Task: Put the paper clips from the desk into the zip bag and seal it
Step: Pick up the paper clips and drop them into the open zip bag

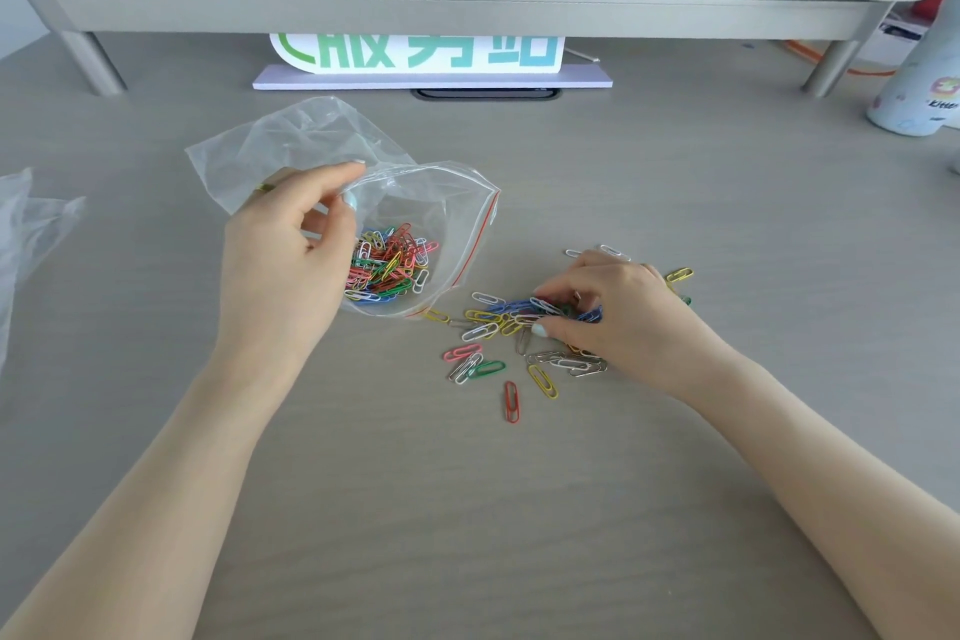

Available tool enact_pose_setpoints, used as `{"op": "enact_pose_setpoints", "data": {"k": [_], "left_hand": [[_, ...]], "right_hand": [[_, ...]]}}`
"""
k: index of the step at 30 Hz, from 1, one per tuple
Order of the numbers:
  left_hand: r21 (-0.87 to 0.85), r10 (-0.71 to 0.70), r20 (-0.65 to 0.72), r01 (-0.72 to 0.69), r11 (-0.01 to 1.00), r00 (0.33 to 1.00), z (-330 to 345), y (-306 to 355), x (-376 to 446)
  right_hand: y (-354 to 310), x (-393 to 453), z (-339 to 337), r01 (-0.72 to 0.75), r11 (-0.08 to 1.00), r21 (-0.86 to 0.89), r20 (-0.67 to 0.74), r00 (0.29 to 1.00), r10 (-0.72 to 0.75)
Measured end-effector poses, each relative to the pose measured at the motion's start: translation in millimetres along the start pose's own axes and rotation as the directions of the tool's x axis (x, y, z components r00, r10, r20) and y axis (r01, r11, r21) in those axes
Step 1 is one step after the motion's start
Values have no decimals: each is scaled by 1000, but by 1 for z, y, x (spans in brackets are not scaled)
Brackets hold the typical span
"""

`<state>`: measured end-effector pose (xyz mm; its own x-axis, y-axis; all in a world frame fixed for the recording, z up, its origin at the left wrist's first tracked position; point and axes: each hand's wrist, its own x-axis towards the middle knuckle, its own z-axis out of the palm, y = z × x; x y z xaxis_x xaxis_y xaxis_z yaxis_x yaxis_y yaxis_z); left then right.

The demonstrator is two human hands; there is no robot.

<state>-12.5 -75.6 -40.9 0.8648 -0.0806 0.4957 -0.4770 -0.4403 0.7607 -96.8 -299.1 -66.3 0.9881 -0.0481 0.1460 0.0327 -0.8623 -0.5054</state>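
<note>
Left grip [291, 244] pinching open the clear red-zippered plastic bag [441, 203]; right grip [613, 307] clenching loose coloured wire paper clips [488, 330] on the grey desk [519, 509], hiding several beneath.

On the desk [467, 509], the zip bag [415, 203] lies left of centre with its mouth facing right, and a heap of paper clips [389, 265] sits inside it. The left hand [291, 265] is at the bag's near left edge. Just right of the bag, loose paper clips [498, 359] lie scattered, and the right hand [613, 312] rests on their far right part. Behind everything, a shelf [415, 5] spans the desk, with a sign [421, 52] under it. A bottle [919, 88] stands at the far right.
</note>
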Motion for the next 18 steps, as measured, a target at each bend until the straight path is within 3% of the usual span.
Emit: {"op": "enact_pose_setpoints", "data": {"k": [18], "left_hand": [[9,-9,6,9,1000,1000,1,1,-1]], "right_hand": [[0,-2,-4,1,993,115,-7,1000,0]]}}
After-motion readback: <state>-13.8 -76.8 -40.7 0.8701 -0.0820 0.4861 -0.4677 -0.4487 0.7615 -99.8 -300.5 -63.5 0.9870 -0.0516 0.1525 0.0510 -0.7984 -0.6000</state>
